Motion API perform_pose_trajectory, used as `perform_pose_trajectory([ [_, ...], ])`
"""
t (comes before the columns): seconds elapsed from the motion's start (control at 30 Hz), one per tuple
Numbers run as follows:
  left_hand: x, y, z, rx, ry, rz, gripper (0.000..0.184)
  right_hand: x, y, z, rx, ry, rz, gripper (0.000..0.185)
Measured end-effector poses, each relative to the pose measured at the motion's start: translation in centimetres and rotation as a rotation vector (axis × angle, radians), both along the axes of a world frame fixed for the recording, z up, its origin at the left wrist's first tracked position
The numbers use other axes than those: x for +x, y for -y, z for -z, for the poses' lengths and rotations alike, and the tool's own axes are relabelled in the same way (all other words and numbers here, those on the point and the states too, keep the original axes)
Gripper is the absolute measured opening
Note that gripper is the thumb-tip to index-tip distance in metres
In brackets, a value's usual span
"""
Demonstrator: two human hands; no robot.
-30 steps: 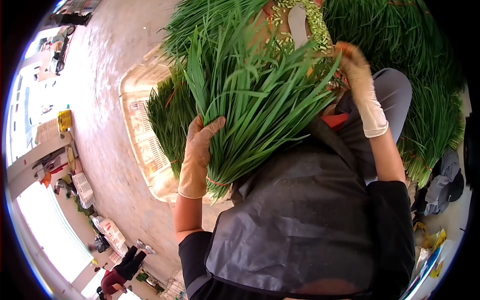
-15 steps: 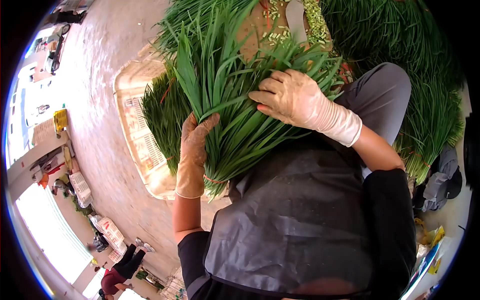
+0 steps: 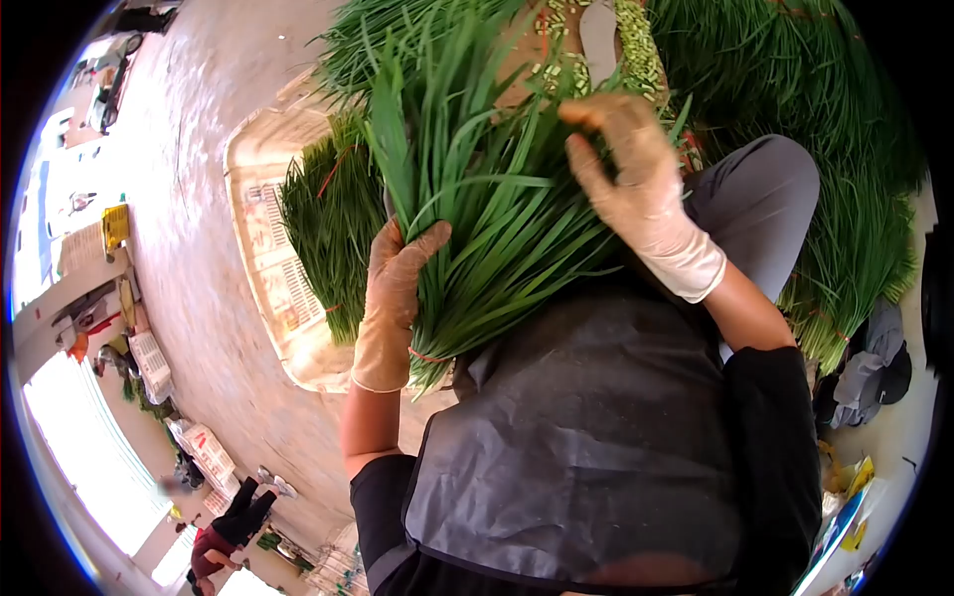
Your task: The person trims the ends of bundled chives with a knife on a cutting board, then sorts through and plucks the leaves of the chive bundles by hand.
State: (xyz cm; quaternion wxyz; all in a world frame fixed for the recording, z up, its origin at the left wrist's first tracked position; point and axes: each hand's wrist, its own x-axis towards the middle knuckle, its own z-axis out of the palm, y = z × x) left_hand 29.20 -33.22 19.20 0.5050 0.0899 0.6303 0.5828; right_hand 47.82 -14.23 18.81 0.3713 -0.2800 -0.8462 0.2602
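Head: two hands [image 3: 390,298] [image 3: 646,199], one held bunch [image 3: 497,253]

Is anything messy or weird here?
Yes, a bit messy: small pale-green chopped pieces lie scattered on the flat brown board, on both sides of a flat grey rounded object. They look untidy beside the long-leaved green bunch. They may just be trimmings.

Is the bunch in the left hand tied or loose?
Tied: a red band wraps the chive bunch near one end; the other fans out.
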Motion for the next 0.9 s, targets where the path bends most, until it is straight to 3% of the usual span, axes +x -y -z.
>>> perform_pose_trajectory([
  [0.03,0.2,0.0,-0.2,0.0,-0.004,-0.008,0.032,-0.2,-0.5,-0.7,0.121,-0.051,0.085,0.023],
  [0.1,0.6,-0.2,-0.6,-0.017,-0.003,-0.003,0.034,-0.3,-1.9,-2.1,0.357,-0.135,-0.019,0.02],
  [0.23,0.7,-0.2,-0.6,-0.016,0.06,0.006,0.034,-1.3,-1.2,-3.3,0.283,0.082,-0.323,0.017],
  [0.3,0.8,-0.3,-0.9,0.006,0.069,-0.007,0.034,-1.3,-0.1,-2.5,0.347,0.238,-0.278,0.019],
  [0.37,0.9,-0.3,-1.0,0.018,0.075,-0.019,0.034,-1.0,0.5,-1.3,0.372,0.215,-0.257,0.019],
  [0.47,0.9,-0.3,-1.0,0.046,0.086,-0.009,0.035,-0.9,1.1,0.0,-0.003,0.208,-0.169,0.022],
  [0.5,1.0,-0.3,-1.0,0.046,0.087,-0.006,0.035,-1.0,1.4,-0.2,-0.003,0.208,-0.167,0.022],
  [0.57,1.1,-0.4,-1.0,0.032,0.081,0.001,0.035,-1.6,2.1,-0.8,-0.587,0.222,-0.151,0.022],
  [0.6,1.2,-0.5,-1.0,0.032,0.081,0.007,0.035,-2.1,2.1,-0.4,-0.691,0.215,-0.167,0.021],
  [0.73,1.1,-0.3,-0.7,0.026,0.042,0.002,0.035,-3.5,2.7,1.7,-0.905,-0.059,-0.236,0.016],
  [0.9,1.0,-0.3,-0.7,0.016,0.056,-0.014,0.035,-2.9,3.8,0.9,-0.889,-0.094,-0.242,0.018],
])
